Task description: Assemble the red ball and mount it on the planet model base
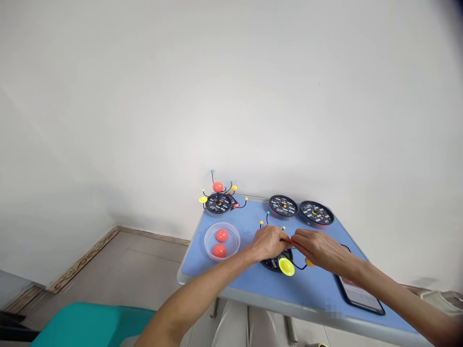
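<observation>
My left hand (268, 242) and my right hand (315, 246) meet fingertip to fingertip over a small black round base (275, 263) near the front of the blue table (253, 284). Thin black wire arms rise from that base with small coloured balls; a yellow disc (286, 266) and an orange ball (309, 262) hang at its front. Both hands pinch something small at the base's centre, which the fingers hide. A finished model (219, 196) with a red-orange ball on top stands at the table's far left corner.
A clear plastic bowl (209, 241) with two red-orange balls sits left of my hands. Two more black round bases (283, 206) (316, 213) lie at the back edge against the white wall. A black phone (360, 295) lies at the right. A teal seat (90, 325) is below left.
</observation>
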Tool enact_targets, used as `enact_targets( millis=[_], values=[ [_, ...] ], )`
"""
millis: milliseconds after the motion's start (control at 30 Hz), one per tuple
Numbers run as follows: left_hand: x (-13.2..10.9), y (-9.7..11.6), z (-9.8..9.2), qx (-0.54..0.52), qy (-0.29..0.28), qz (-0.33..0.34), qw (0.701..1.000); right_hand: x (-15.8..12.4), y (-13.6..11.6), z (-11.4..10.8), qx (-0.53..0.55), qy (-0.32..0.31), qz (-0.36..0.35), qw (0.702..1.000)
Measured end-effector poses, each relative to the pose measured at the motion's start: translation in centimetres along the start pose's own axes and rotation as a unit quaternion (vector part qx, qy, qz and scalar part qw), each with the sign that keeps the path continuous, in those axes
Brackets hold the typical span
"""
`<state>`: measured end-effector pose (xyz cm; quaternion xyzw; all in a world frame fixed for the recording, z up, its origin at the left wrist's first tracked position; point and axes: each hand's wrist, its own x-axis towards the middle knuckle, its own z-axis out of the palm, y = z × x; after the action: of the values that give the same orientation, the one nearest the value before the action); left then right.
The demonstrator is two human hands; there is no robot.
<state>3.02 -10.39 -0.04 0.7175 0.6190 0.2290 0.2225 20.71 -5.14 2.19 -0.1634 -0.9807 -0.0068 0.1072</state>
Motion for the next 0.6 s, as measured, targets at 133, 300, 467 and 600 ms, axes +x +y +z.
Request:
enact_targets(
  millis=[133, 300, 467, 600],
  values=[
    [-0.1, 0.1, -0.1, -0.010, 0.001, 0.001, 1.000, 0.1, 0.0, 0.1, -0.019, -0.007, -0.005, 1.000],
    [-1.4, 0.0, -2.1, -0.064, -0.010, 0.016, 0.998, 0.2, -0.2, -1.5, -0.058, -0.051, 0.035, 0.996],
    [-6.2, -1.8, -7.0, -0.229, 0.061, -0.019, 0.971, -0.2, 0.1, -3.1, 0.001, -0.013, 0.070, 0.997],
    [-10.9, -5.3, -9.6, -0.202, 0.167, -0.095, 0.960, -0.3, -0.3, -2.1, 0.044, -0.014, 0.059, 0.997]
  ],
)
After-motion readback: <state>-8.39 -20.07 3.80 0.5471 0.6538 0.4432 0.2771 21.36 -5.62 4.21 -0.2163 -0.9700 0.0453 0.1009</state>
